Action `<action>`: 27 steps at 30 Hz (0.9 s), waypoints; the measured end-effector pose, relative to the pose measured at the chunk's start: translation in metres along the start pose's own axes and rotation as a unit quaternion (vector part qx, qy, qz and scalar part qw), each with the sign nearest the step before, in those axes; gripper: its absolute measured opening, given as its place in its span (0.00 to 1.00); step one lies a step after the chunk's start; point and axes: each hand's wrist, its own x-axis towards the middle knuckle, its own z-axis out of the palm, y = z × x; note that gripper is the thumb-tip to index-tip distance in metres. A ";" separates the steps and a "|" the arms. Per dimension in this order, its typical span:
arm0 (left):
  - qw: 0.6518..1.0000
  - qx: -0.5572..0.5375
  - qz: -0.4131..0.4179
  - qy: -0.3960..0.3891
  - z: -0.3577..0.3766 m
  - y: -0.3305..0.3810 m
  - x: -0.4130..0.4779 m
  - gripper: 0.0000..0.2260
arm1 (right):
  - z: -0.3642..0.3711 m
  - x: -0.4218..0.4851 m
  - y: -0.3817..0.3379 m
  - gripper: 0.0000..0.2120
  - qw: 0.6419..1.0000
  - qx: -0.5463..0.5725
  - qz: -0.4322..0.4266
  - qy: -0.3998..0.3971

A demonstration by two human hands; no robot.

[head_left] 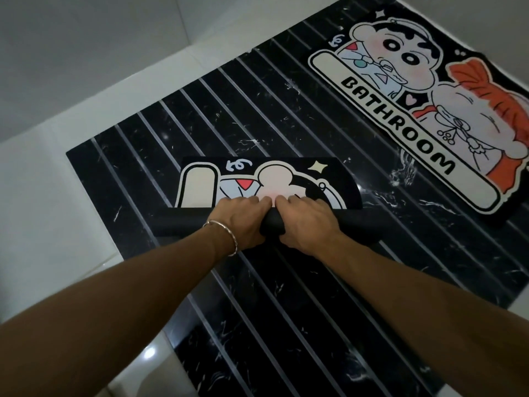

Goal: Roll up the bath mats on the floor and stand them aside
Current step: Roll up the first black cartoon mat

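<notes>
Rolling away from the person, the near black cartoon-printed bath mat (257, 184) lies on the black marble-look floor panel with pale grooves (229, 118), most of it already wound into a black roll (183, 226) with only a short printed flap left flat. It looks soft, light and rubber-backed, likely to spring open unless pressed along the roll; a hold nearer both ends would probably keep it even. The left hand (240, 217) and right hand (307, 222) sit side by side at the roll's middle, fingers (257, 200) curled down over it, clenched on the roll and touching the flap. A second bath mat printed "BATHROOM" (415, 116) lies flat, well apart.
</notes>
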 end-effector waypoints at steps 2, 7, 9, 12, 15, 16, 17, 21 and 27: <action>0.999 0.024 0.023 0.006 0.000 0.001 -0.002 0.22 | -0.007 0.002 0.004 0.20 0.994 0.064 0.016 -0.083; 1.000 0.016 0.021 0.000 -0.002 -0.002 0.002 0.21 | -0.006 -0.001 0.005 0.21 0.998 0.053 0.008 -0.026; 1.000 -0.012 -0.004 0.011 -0.004 -0.005 0.004 0.21 | -0.004 -0.001 0.005 0.26 0.999 -0.014 0.014 0.035; 0.999 -0.019 -0.013 0.025 -0.005 -0.007 0.003 0.20 | -0.005 0.004 0.007 0.24 0.999 -0.040 0.017 0.033; 1.000 0.013 0.005 0.028 -0.002 -0.004 -0.001 0.21 | -0.006 0.007 0.012 0.17 1.000 0.013 -0.009 -0.013; 0.999 0.025 0.019 0.029 -0.001 -0.001 -0.002 0.22 | -0.008 0.006 0.013 0.16 0.999 0.035 -0.016 -0.033; 0.999 0.033 0.032 0.028 0.001 0.002 -0.003 0.22 | -0.010 0.005 0.015 0.16 0.997 0.053 -0.021 -0.051; 0.999 0.028 0.029 -0.004 -0.002 0.006 0.001 0.22 | -0.007 -0.001 0.020 0.17 0.993 0.097 -0.036 -0.050; 1.000 0.011 0.011 -0.006 -0.007 -0.001 0.003 0.20 | 0.003 0.002 0.014 0.22 0.998 -0.043 -0.006 0.052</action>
